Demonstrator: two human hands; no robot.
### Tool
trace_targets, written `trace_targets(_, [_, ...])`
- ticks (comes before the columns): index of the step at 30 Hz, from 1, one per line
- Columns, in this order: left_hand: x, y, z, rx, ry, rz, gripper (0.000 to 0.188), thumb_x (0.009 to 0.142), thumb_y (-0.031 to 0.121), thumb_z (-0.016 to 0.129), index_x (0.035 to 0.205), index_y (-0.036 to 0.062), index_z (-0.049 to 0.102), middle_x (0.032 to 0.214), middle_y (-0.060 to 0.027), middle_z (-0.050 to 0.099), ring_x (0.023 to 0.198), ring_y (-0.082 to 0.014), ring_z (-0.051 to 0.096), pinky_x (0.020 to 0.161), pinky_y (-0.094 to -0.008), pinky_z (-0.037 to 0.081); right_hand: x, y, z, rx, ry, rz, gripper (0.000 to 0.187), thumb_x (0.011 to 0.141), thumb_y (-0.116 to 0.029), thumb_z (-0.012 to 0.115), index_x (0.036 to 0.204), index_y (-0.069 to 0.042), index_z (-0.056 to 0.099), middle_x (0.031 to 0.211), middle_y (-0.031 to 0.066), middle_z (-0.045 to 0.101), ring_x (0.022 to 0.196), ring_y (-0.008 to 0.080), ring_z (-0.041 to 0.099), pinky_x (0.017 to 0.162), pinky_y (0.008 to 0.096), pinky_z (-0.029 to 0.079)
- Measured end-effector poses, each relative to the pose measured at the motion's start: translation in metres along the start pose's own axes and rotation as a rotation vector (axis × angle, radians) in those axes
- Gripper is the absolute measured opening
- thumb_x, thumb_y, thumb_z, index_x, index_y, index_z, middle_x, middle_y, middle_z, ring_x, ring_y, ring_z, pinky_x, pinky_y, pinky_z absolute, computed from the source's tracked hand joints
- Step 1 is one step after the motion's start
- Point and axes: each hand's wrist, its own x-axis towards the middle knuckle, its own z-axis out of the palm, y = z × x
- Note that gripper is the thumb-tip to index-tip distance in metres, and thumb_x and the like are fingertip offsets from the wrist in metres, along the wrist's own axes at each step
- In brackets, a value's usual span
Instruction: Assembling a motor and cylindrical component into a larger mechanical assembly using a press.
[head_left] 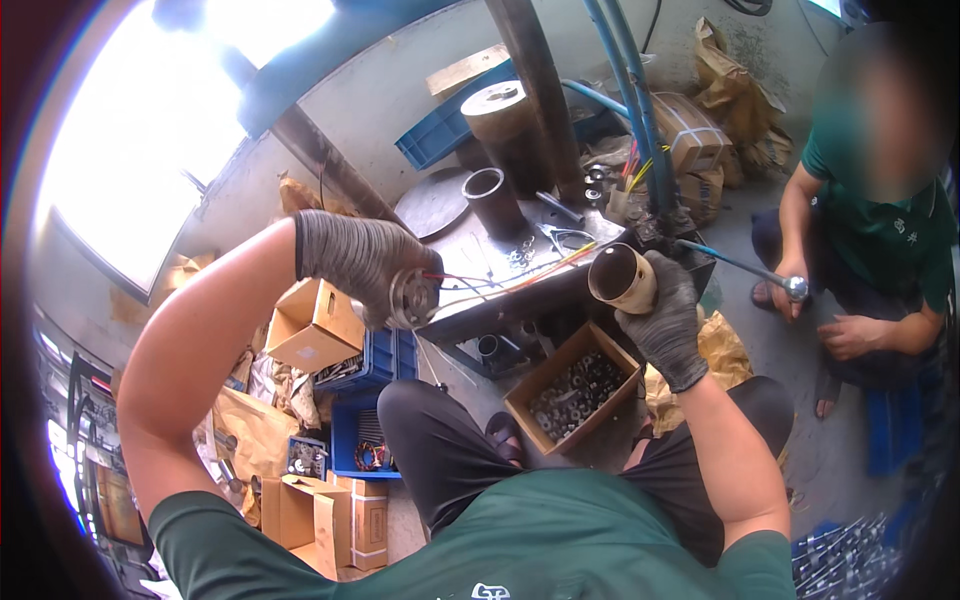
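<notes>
Metal-topped bench (462, 258) sits ahead of the seated person, dark steel posts rising behind it. Co-worker (882, 245) in a green shirt crouches at right, one hand at the ball end of a blue lever (738, 263). Open cardboard box (527, 418) stands on the floor between the person's feet, filled with small grey metal pieces. Blue crate (404, 352) to the left of it, beside the bench. Flat grey disc (430, 203) at the bench's far left; upright steel tube (496, 208) just right of it.

Both hands wear grey gloves and are raised over the front of the bench, well apart. Left hand (365, 258) is curled around a round metal part (413, 297), its slotted face showing past the glove; fingers mostly hidden. Right hand (668, 320) grips a hollow cylindrical housing (632, 283) by its side, open end tilted up and left. Pliers (568, 240) lie on the bench between the two hands, near some small pale rings (522, 256). Thin red and yellow wires (548, 270) cross the bench top; whether they join the round part, cannot tell.
</notes>
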Motion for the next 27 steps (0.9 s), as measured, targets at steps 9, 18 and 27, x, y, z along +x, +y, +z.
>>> trace_targets(9, [-0.007, 0.019, -0.012, 0.275, -0.005, -0.163, 0.089, 0.055, 0.01, 0.088, 0.14, 0.0093, 0.06, 0.113, -0.0162, 0.073, 0.107, -0.0329, 0.071, 0.095, -0.0408, 0.056, 0.018, -0.007, -0.01, -0.393, -0.003, -0.343, 0.058, 0.067, -0.011, 0.078, 0.123, -0.007, 0.062, 0.116, 0.014, 0.064, 0.108, 0.037, 0.061, 0.097, 0.0503, 0.047])
trace_targets(18, [0.015, 0.013, -0.013, 0.371, 0.076, 0.072, 0.067, 0.059, 0.014, 0.082, 0.124, 0.0126, 0.067, 0.095, -0.0129, 0.073, 0.095, -0.0362, 0.07, 0.084, -0.0429, 0.056, 0.004, -0.01, -0.009, -0.267, -0.107, -0.365, 0.056, 0.069, -0.019, 0.081, 0.12, -0.005, 0.06, 0.108, 0.0163, 0.062, 0.102, 0.0401, 0.059, 0.093, 0.0526, 0.045])
trace_targets(27, [0.021, 0.058, -0.023, 0.58, 0.064, 0.009, 0.071, 0.058, 0.024, 0.085, 0.125, 0.011, 0.066, 0.106, -0.0153, 0.069, 0.101, -0.0365, 0.07, 0.089, -0.0455, 0.056, -0.011, -0.012, -0.001, -0.233, -0.274, -0.139, 0.065, 0.069, -0.023, 0.08, 0.129, -0.007, 0.061, 0.114, 0.0157, 0.065, 0.106, 0.0373, 0.062, 0.094, 0.0514, 0.046])
